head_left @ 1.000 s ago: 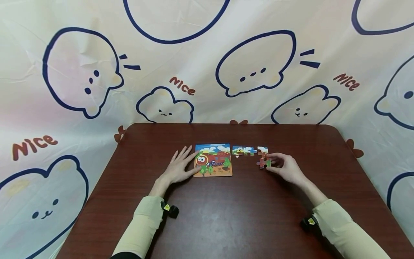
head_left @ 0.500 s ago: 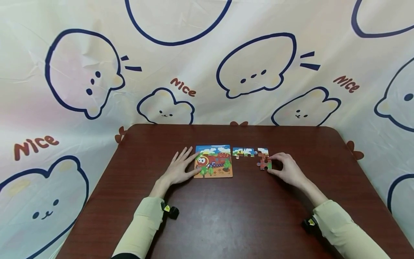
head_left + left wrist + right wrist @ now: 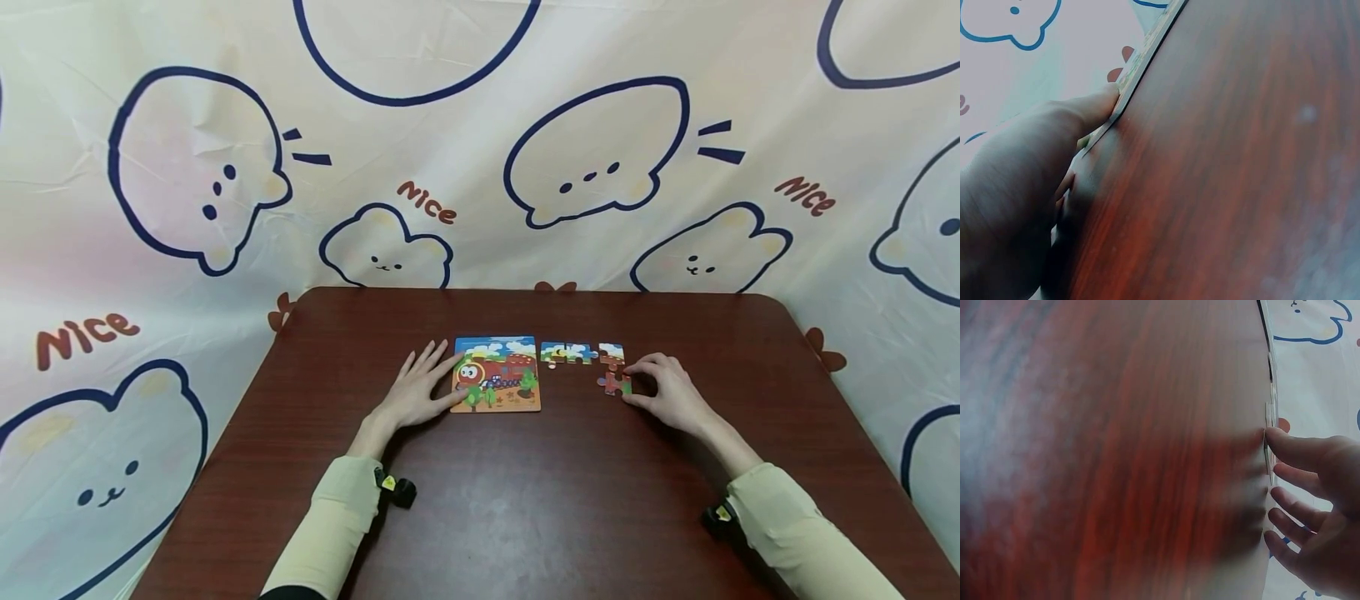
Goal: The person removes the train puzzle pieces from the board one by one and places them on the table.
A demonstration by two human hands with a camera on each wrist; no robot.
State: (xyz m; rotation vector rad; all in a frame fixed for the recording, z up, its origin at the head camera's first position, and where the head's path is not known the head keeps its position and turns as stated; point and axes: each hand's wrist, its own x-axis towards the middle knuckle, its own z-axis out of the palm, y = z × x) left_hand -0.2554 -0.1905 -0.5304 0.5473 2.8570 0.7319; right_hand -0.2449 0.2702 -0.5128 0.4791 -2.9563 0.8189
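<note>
My left hand [image 3: 412,392] lies with its fingers spread at the left edge of a square picture board [image 3: 501,392] showing a red cartoon train. In the left wrist view the thumb [image 3: 1099,106] touches the board's edge. At the right, my right hand [image 3: 671,396] pinches a red and green jigsaw piece [image 3: 613,383] at its right side between thumb and index finger. Just above that piece lies another jigsaw piece [image 3: 611,352] with sky and red. Two joined sky pieces [image 3: 567,353] sit between it and the board. The right wrist view shows the thumb [image 3: 1294,450] against a thin piece edge.
All of it lies on a dark brown table [image 3: 487,500] with rounded far corners. Behind the table hangs a pale cloth [image 3: 480,167] printed with blue-outlined cartoon animals.
The right hand has drawn the red and green piece slightly nearer the person, and a small gap now shows below the piece above it. The left hand stays at the board.
</note>
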